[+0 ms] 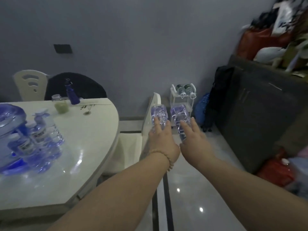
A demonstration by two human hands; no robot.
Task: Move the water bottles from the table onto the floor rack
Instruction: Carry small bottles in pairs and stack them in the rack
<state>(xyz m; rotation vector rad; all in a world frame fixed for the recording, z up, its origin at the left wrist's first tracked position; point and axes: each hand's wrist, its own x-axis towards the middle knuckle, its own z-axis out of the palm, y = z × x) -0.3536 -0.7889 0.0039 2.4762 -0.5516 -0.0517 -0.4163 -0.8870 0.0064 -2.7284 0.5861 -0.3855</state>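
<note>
My left hand (pixel 162 139) grips a clear water bottle (pixel 159 114), its base pointing away from me. My right hand (pixel 194 139) grips a second clear water bottle (pixel 180 117) the same way. Both bottles are held out over the floor, side by side. Beyond them stands the white floor rack (pixel 173 97) against the wall, with two bottles (pixel 185 90) lying on its top tier. Several more water bottles (pixel 41 134) stand clustered on the white table (pixel 93 130) at the left.
A large blue water jug (pixel 10 124), a dark blue flask (pixel 71 94) and a jar (pixel 60 104) are on the table. White chairs (pixel 30 84) stand nearby. A dark cabinet (pixel 258 105) with bags lines the right; a backpack (pixel 216 97) leans beside the rack.
</note>
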